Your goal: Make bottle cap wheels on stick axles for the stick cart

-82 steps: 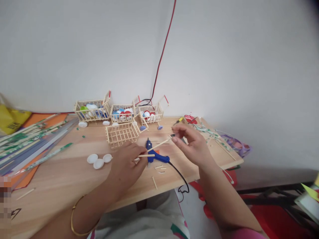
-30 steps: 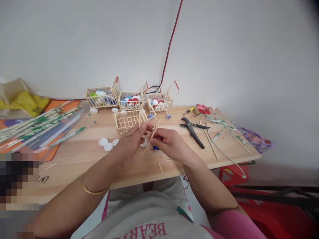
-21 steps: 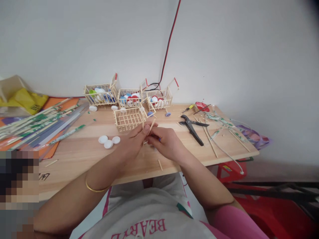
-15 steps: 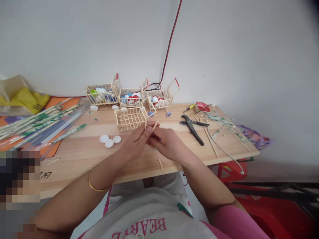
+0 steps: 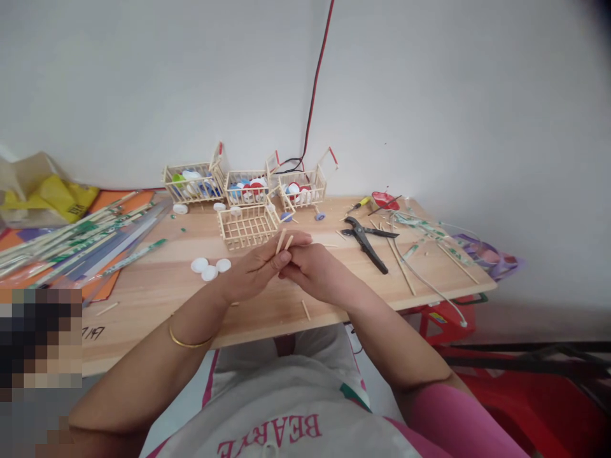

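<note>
My left hand (image 5: pixel 255 270) and my right hand (image 5: pixel 310 267) meet above the middle of the wooden table (image 5: pixel 157 292). Both pinch short wooden sticks (image 5: pixel 282 240), whose ends poke up between the fingertips. Just beyond the hands stands an empty cart frame built of sticks (image 5: pixel 248 226). Three white bottle caps (image 5: pixel 209 267) lie to the left of my left hand. The blue glue gun is hidden behind my hands.
Three stick carts filled with coloured caps (image 5: pixel 245 184) line the wall. Black pliers (image 5: pixel 365 238) and loose sticks lie to the right. Long wrapped sticks (image 5: pixel 71 242) and orange sheets cover the left side. A red and black cable (image 5: pixel 312 95) climbs the wall.
My right hand put down the pliers and came in to meet my left hand. Both hands drew together around the sticks, which now stand more upright.
</note>
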A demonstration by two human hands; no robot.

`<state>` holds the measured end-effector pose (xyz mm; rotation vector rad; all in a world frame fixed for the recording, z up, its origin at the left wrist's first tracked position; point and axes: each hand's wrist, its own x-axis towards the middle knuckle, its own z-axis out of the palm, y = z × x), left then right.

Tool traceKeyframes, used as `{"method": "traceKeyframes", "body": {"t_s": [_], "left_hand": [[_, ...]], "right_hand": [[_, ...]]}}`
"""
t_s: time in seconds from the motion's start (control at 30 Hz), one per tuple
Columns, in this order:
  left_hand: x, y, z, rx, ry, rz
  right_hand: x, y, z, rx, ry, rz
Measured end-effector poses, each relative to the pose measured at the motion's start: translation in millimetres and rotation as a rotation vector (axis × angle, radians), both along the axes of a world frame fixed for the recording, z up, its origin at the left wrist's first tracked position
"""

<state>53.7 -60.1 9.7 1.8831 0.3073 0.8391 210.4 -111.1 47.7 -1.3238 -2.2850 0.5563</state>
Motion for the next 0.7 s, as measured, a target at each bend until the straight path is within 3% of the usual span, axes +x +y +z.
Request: {"method": "traceKeyframes", "body": {"t_s": [0.33, 0.7], "left_hand": [[-6.4, 7.7, 0.3, -0.055, 0.069, -0.071], [-11.4, 3.9, -22.9, -0.180, 0.085, 0.030]], "right_hand": [[-3.7, 3.6, 2.5, 0.051, -0.092, -0.008], [-7.6, 2.5, -3.8, 0.036, 0.011, -0.055]]}}
